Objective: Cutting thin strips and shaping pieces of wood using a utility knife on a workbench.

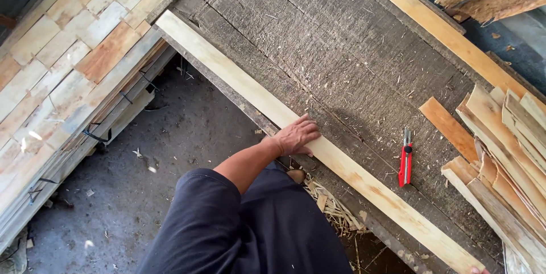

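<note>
A long pale wooden strip (239,78) lies slanted along the near edge of a rough grey workbench (352,63). My left hand (296,136) rests on the strip about midway, fingers laid over its top and thumb at its near edge. Only a sliver of skin, probably my right hand (474,270), shows at the bottom edge by the strip's near end. Its grip is hidden. A red utility knife (405,164) lies on the bench, to the right of my left hand.
Several thin wood slats (500,154) are piled on the bench's right side. Another long strip (438,29) runs along the far edge. Bundled stacks of boards (62,63) stand at the left. Wood shavings (333,208) litter the concrete floor below.
</note>
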